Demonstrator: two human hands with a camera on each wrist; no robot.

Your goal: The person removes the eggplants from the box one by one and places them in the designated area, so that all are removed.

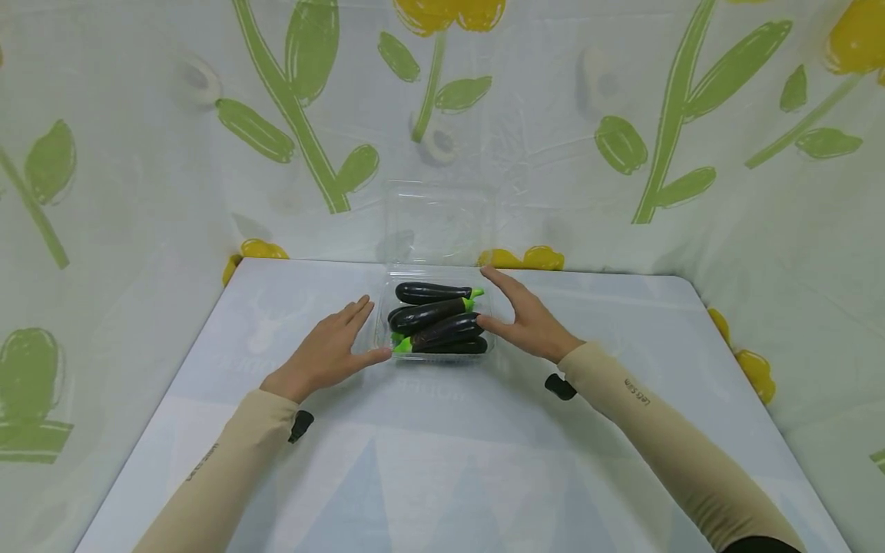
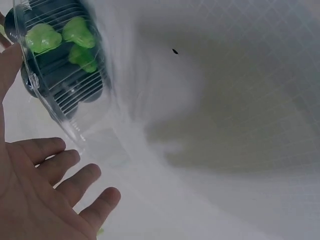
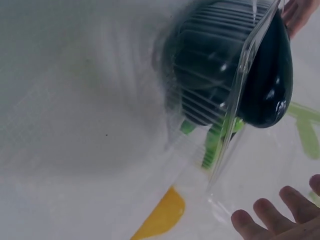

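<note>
A clear plastic clamshell box [image 1: 492, 349] holds several dark purple eggplants [image 1: 434, 293] with green caps, stacked across it. Its transparent lid [image 1: 442, 219] stands raised at the back. My left hand [image 1: 328, 349] is at the box's left side, fingers spread, thumb by the near left corner. At the right side is my right hand [image 1: 528, 326], fingers extended, its thumb by the end of an eggplant [image 1: 449, 329]; whether it touches cannot be told. In the left wrist view, green caps [image 2: 44, 38] show by the ribbed wall. The right wrist view shows a glossy eggplant [image 3: 267, 85] rising above the rim.
The box stands near the far edge of a white table [image 1: 415, 445] with pale blue triangles printed on it. Behind hangs a white curtain [image 1: 539, 169] with green leaves and yellow flowers. Black wrist cameras [image 1: 560, 386] sit under both beige sleeves [image 1: 650, 415].
</note>
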